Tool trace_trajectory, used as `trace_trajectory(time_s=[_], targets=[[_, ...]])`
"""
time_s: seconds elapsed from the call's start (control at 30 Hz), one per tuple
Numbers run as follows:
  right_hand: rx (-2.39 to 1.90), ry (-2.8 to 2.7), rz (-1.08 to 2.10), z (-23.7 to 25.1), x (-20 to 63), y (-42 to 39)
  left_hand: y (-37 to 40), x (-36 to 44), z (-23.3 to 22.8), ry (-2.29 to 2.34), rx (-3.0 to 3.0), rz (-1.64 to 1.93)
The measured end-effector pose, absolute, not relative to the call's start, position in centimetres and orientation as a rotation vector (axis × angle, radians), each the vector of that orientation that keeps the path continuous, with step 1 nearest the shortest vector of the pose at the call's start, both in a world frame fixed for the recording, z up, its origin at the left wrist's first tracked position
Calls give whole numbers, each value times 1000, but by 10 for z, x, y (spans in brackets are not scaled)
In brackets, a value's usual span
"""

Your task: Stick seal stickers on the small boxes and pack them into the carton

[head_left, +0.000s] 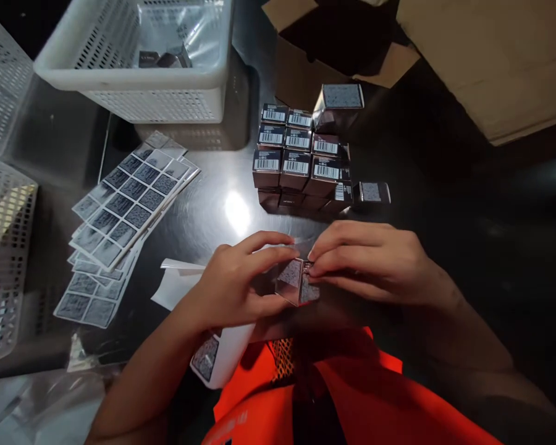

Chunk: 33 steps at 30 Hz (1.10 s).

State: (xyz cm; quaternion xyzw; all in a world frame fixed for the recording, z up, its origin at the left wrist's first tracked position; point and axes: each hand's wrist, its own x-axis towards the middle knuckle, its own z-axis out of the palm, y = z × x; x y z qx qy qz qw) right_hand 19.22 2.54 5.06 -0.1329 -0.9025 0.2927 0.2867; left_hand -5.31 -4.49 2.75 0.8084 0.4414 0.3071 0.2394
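A small dark box [294, 298] with a grey, finely printed label [289, 275] is in front of me at chest height. My left hand [236, 278] closes on its left side, thumb below and fingers above. The fingertips of my right hand [366, 259] are pinched together at the box's right edge, on a grey printed label [309, 290] that lies along that side. How far this label is stuck down I cannot tell. Below my left forearm lies a curled white label sheet [236, 349], one printed label showing on it.
Stacked barcoded boxes [296, 164] stand ahead, with a single box [374, 192] to their right and another box [340, 102] behind. Label sheets [134, 198] lie fanned at left. A white basket [152, 102] holds a plastic bag; an open carton [296, 71] is at the back.
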Motion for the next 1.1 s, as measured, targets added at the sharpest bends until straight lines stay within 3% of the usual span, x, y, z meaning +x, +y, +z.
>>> trace_trajectory(time_s=[0.4, 0.57, 0.7, 1.1], targets=[[-259, -2333, 501, 30, 194, 36, -31, -58, 19, 1110, 1982, 964], [-449, -2273, 594, 41, 180, 24, -34, -57, 20, 1131, 2018, 1033], [-528, -2245, 682, 41, 178, 21, -35, -57, 22, 1196, 2014, 989], [-462, -2291, 420, 28, 168, 15, -44, -53, 25, 1451, 2235, 815]])
